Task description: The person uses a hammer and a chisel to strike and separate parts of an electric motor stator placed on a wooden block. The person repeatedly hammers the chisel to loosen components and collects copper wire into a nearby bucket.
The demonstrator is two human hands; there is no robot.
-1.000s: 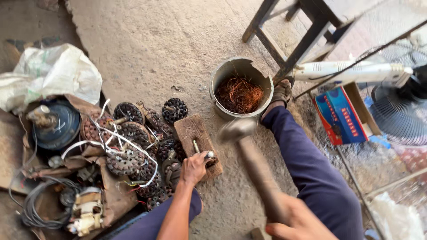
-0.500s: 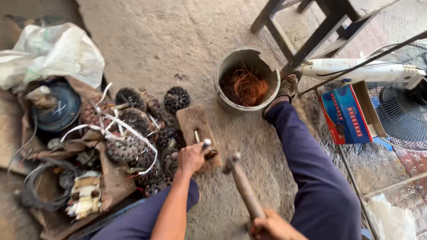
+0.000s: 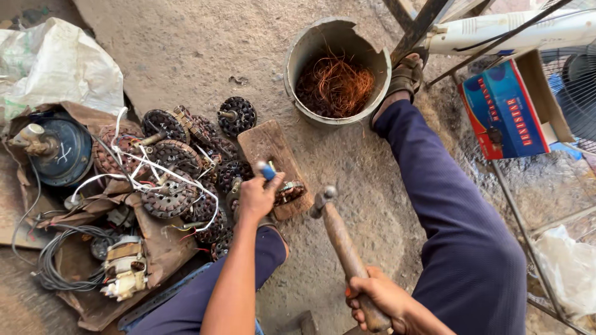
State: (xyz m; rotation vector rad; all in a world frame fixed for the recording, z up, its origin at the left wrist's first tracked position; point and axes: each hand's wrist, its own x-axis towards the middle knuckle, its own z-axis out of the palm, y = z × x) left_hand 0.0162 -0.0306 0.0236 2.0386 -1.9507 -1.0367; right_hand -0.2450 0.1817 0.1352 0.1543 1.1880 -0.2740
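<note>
Closest to the camera, the right hand (image 3: pixel 380 299) is wrapped tight around the bottom end of a hammer (image 3: pixel 343 245) with a worn wooden handle, head up near the block. Gripped that low it looks head-heavy, so I'd say lots of swing and less control.

Just past it, the left hand (image 3: pixel 257 197) is closed around a blue-handled chisel (image 3: pixel 266 170), tip down on a small motor core (image 3: pixel 289 191) sitting at the near end of the wooden block (image 3: pixel 268 149) on the floor. That core looks like hard, dense steel with stiff windings, probably prone to skidding, so hold the chisel by its shank, fingers clear.

Left of it is a pile of stripped cores (image 3: pixel 177 180) and white wires. Further out, a cracked bucket (image 3: pixel 340 37) holds springy copper wire (image 3: pixel 335 84).
</note>
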